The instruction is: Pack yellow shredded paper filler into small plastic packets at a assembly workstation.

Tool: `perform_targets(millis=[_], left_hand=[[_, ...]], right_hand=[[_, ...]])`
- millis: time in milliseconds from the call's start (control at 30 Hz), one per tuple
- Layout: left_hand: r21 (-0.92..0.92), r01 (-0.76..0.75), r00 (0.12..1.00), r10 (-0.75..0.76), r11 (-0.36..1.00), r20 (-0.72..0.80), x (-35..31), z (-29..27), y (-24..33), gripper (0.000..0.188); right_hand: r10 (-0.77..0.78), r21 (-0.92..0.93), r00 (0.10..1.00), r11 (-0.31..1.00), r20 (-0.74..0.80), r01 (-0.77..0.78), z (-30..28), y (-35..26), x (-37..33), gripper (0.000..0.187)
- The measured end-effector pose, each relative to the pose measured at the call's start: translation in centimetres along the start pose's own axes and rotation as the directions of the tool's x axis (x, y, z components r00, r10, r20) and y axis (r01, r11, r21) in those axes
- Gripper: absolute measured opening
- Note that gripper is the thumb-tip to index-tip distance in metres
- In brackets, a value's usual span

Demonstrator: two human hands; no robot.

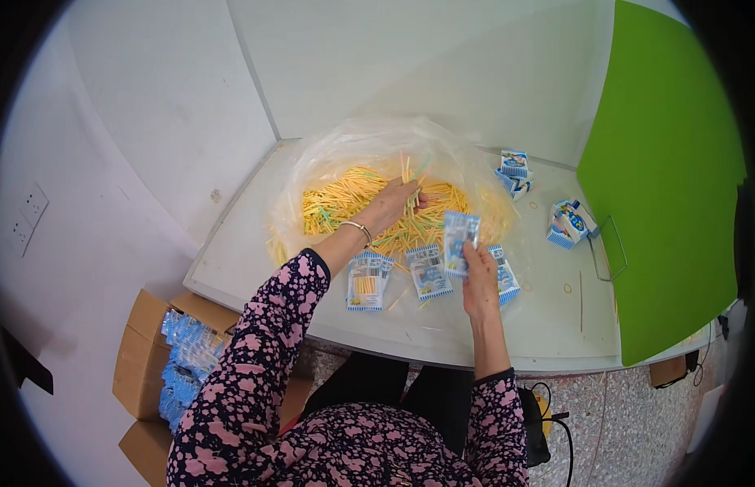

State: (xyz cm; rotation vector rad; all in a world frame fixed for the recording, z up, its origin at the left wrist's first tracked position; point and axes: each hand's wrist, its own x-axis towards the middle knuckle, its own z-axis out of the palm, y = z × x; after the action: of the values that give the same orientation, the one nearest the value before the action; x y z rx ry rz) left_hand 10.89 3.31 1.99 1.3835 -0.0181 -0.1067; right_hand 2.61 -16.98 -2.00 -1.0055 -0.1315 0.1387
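A large clear plastic bag (369,134) lies spread on the table, heaped with thin yellow sticks (341,199), a few of them green or pink. Over the heap, my left hand (391,203) is closed on a small bunch of sticks (407,169) that point upward. My right hand (479,272) grips a blue-and-white packet (459,235) by its edge, just in front of the bag. Several similar packets lie near the table's front edge: one with sticks showing (367,284), another packet (429,272) beside it, and a third packet (504,276) partly behind my right hand.
Bundled blue packets (514,166) sit at the back right, with another bundle (568,223) nearer the green panel (662,178). A wire handle (611,252), rubber bands and a thin stick (580,300) lie there too. At lower left, a cardboard box (142,353) holds many packets.
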Motion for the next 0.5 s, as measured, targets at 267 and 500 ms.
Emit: perform_targets(millis=[267, 500], left_hand=[[-0.417, 0.000, 1.000, 0.000, 0.909, 0.001, -1.2, 4.8, -3.2, 0.019], [-0.286, -0.265, 0.952, 0.203, 0.921, -0.230, -3.8, 7.0, -4.0, 0.023]], right_hand=[[0.061, 0.546, 0.961, 0.832, -0.271, 0.101, 4.2, 3.9, 6.8, 0.026], [0.144, 0.680, 0.932, 0.722, -0.332, 0.130, 5.9, 4.0, 6.8, 0.026]])
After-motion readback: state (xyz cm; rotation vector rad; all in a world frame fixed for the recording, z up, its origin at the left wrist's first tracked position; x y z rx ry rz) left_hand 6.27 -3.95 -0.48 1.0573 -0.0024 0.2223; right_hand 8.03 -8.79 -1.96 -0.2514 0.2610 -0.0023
